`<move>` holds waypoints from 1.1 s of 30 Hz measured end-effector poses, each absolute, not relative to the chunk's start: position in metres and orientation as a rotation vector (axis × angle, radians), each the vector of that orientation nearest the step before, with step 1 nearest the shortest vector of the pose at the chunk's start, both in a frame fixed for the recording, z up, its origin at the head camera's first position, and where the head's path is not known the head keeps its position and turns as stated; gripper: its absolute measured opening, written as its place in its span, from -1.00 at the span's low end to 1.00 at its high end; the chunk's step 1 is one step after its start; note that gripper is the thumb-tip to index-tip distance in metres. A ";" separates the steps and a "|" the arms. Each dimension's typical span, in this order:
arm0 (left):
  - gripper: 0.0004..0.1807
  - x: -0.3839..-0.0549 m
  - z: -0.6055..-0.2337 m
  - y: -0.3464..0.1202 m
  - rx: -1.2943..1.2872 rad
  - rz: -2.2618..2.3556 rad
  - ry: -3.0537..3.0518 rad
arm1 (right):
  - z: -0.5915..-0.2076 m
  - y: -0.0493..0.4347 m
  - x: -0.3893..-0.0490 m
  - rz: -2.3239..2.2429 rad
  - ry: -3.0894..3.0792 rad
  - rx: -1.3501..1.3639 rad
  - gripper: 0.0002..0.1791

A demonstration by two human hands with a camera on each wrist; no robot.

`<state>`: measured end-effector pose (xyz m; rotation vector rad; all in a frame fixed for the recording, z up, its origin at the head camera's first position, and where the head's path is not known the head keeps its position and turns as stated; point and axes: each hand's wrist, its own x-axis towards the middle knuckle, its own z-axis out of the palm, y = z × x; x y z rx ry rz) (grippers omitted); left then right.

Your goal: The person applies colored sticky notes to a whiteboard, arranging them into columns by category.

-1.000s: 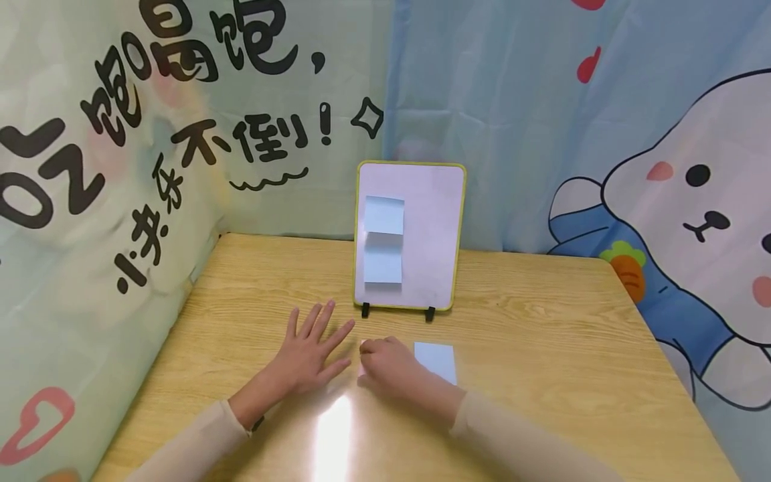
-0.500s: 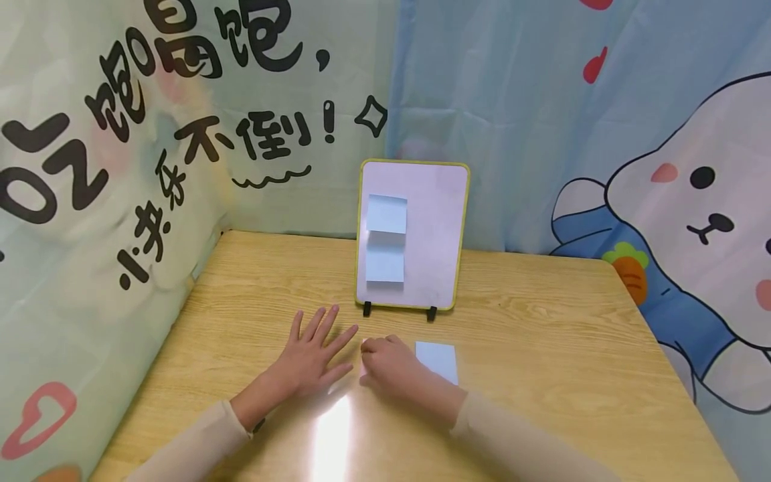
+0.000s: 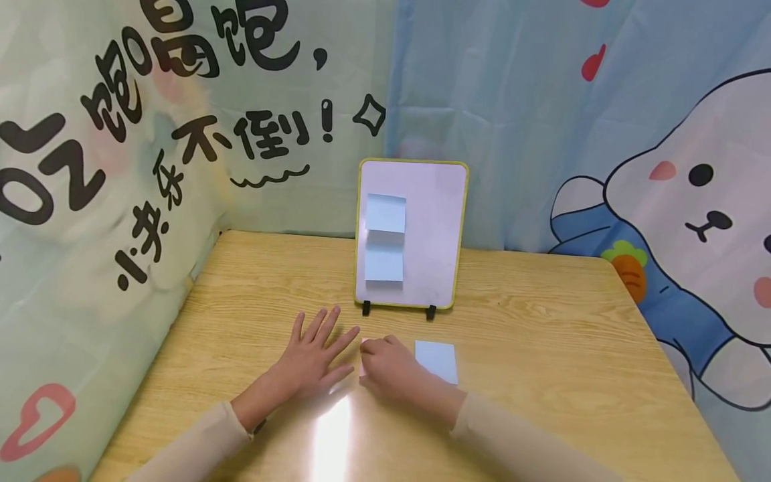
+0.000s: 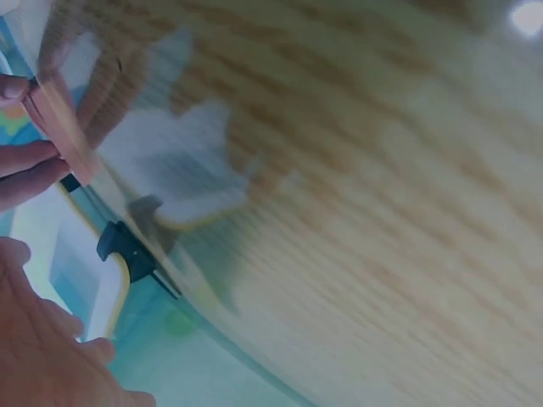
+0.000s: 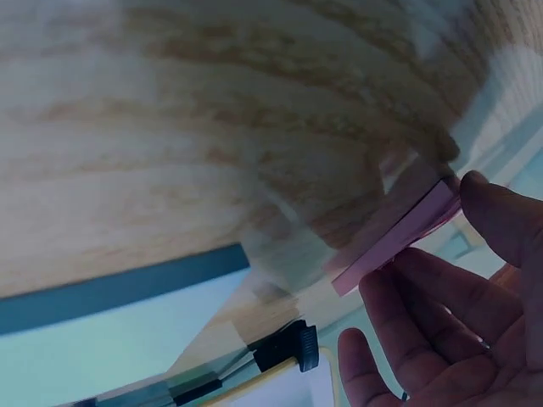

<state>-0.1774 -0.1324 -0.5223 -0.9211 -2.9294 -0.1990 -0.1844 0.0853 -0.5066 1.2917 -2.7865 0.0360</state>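
Note:
In the head view my right hand [image 3: 394, 365] bends over a pink sticky note pad [image 3: 363, 369] on the table, mostly hidden beneath it. The right wrist view shows the thumb at one end of the pink pad [image 5: 399, 237] and fingers against its side, pinching it. Whether a single sheet is lifted cannot be seen. My left hand [image 3: 310, 358], fingers spread, is just left of the pad and holds nothing. Next to the right wrist lies a blue sticky note pad [image 3: 436, 361].
Behind the hands a small whiteboard [image 3: 430, 234] with a yellow rim stands on black feet [image 3: 430, 312]. An upper blue sticky note [image 3: 385, 213] and a lower blue sticky note [image 3: 383, 260] are on its left half. Printed curtains [image 3: 482, 134] border the wooden table [image 3: 542, 321].
My left hand has shifted very slightly right and toward me. The right hand stays at the pink sticky note pad with no clear movement.

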 end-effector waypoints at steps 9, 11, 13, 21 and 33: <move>-0.29 -0.177 -0.522 -0.132 -0.927 -0.194 -2.928 | -0.506 0.087 -0.189 0.119 -2.829 1.307 -0.75; -0.29 -0.177 -0.522 -0.131 -0.933 -0.196 -2.932 | -0.506 0.087 -0.190 0.119 -2.842 1.301 -0.75; -0.29 -0.177 -0.522 -0.131 -0.938 -0.196 -2.940 | -0.506 0.087 -0.190 0.119 -2.843 1.297 -0.76; -0.28 -0.178 -0.523 -0.131 -1.082 -0.249 -2.832 | -0.508 0.086 -0.192 0.185 -2.782 1.258 -0.87; -0.74 -0.169 -0.513 -0.131 -1.590 -0.290 -2.371 | -0.512 0.088 -0.196 0.464 -2.644 1.198 -0.71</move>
